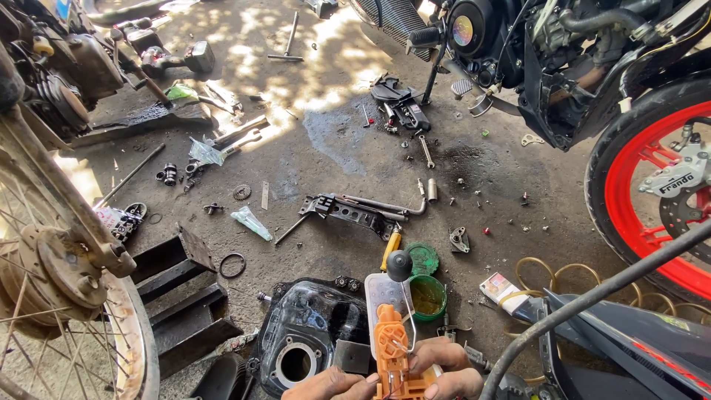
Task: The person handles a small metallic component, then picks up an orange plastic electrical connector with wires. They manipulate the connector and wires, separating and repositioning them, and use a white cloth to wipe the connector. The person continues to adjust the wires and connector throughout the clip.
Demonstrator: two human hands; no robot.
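Dappled sunlight, shaded foreground, sharp, edges curved

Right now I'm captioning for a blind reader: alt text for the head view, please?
Both hands, left hand and right hand, hold an orange plastic part above a black fuel tank on a floor strewn with tools, beside a red-rimmed wheel.

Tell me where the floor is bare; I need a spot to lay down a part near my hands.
Barest floor: between the black bracket and the black tank. More lies beyond the wet patch. Crowded: around the green tub by both hands, left hand and right hand, gripping the orange part.
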